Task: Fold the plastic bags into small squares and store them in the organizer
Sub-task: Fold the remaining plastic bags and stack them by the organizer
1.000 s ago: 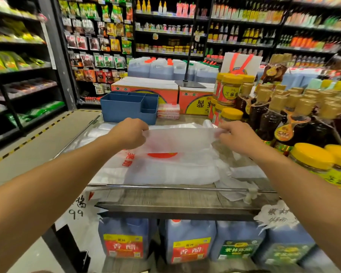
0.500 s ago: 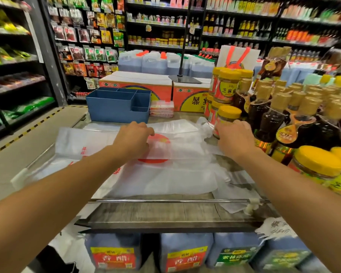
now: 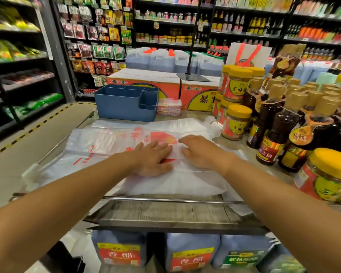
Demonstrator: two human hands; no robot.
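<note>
Head view: we see a display table point(image 3: 165, 213) with a metal rail point(image 3: 165, 200) along its near edge. Jars and bottles point(image 3: 274, 123) crowd the side at 3 o'clock, while bare floor point(image 3: 28, 134) lies open at 9 o'clock. The blue organizer point(image 3: 126, 104) stands at 12 o'clock, beyond the bags. The plastic bags point(image 3: 106, 142) lie spread across the tabletop, white, translucent, with red print. Our left hand point(image 3: 153, 159) and right hand point(image 3: 199, 150) press flat on the top bag, fingers straight, side by side.
</note>
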